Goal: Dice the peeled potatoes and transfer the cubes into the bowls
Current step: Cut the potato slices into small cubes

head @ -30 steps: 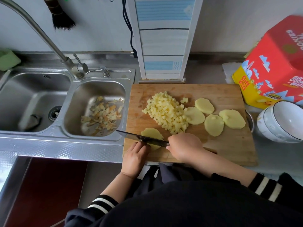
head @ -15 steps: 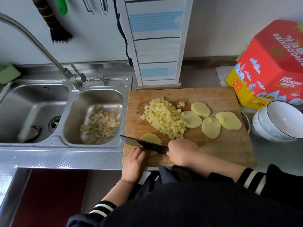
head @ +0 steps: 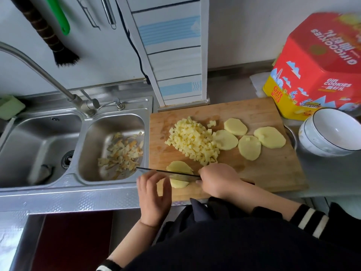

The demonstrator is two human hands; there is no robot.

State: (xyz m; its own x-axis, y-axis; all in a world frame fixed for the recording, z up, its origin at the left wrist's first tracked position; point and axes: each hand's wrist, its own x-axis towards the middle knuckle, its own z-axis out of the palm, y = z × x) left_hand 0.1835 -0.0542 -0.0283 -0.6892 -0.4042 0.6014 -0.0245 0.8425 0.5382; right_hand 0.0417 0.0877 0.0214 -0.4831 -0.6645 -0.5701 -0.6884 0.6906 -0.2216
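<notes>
A wooden cutting board [head: 263, 173] carries a heap of potato cubes [head: 193, 140] and several flat potato slices [head: 250, 147] to its right. At the board's near left edge lies one more slice [head: 178, 167]. My right hand [head: 216, 179] grips the knife [head: 166, 172], whose blade lies across that slice and points left over the sink edge. My left hand [head: 153, 194] hovers at the board's near left corner with fingers spread and relaxed, holding nothing. White bowls [head: 330, 133] stand stacked to the right of the board.
A steel double sink [head: 45, 133] is on the left, its right basin holding potato peelings [head: 122, 153]. The faucet [head: 48, 79] arches over it. A red and yellow cookie tin [head: 320, 69] stands behind the bowls. A brush and utensils hang on the wall.
The knife has come down into the near slice. My left hand has lifted off the slice and drawn back toward me, fingers spread. The camera view has tilted up.
</notes>
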